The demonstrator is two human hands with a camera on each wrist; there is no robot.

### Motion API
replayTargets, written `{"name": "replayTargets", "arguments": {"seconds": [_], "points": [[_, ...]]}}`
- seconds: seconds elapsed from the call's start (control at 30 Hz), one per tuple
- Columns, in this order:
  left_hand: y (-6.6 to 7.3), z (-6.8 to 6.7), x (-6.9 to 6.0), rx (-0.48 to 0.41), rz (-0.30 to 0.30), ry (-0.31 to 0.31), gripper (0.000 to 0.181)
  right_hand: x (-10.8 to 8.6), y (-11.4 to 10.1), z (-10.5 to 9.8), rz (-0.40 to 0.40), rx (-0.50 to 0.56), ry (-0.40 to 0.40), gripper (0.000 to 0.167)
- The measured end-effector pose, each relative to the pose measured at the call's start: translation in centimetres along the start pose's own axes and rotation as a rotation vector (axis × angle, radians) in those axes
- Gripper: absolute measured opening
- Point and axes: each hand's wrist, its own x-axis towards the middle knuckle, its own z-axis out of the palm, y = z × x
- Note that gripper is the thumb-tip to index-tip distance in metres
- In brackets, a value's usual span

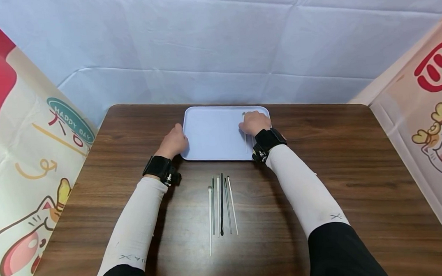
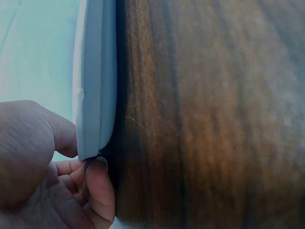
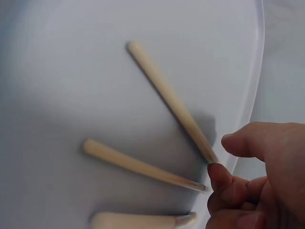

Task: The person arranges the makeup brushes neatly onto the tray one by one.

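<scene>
Tray (image 1: 215, 134), pinched by left fingers (image 2: 100, 186), sticks (image 3: 167, 96) partly hidden, right fingers (image 3: 220, 179) curled, hold unclear

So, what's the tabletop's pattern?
Brown wood grain; the tabletop shows best in the head view.

Pale cloth (image 1: 217, 43) spans the top of the frame; a cartoon-printed sheet (image 1: 14, 163) lines the left, a pinkish sheet (image 1: 401, 117) the right; a wood-grain table (image 1: 261, 218) fills the lower middle.
</scene>
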Motion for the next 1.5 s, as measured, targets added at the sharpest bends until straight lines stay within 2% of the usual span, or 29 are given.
{"name": "replayTargets", "arguments": {"seconds": [0.27,0.63,0.83,1.13,1.5], "points": [[0.0,0.0,0.0,-0.011,0.004,-0.004,0.042,-1.1,-0.1,-1.3,-0.03,-0.003,0.024,0.032],[-0.1,0.0,-0.1,-0.01,0.004,-0.006,0.042,-2.6,0.6,-2.3,-0.049,0.012,-0.008,0.04],[0.1,-0.1,-0.4,-0.004,0.007,0.006,0.041,-3.4,0.8,-2.1,-0.041,0.005,-0.009,0.037],[0.4,-0.2,-0.6,-0.011,0.012,0.003,0.04,-5.4,0.4,-1.7,-0.057,-0.019,-0.067,0.039],[0.3,-0.1,-0.4,0.0,0.009,-0.01,0.043,-8.8,0.2,0.6,-0.146,-0.038,-0.06,0.043]]}}
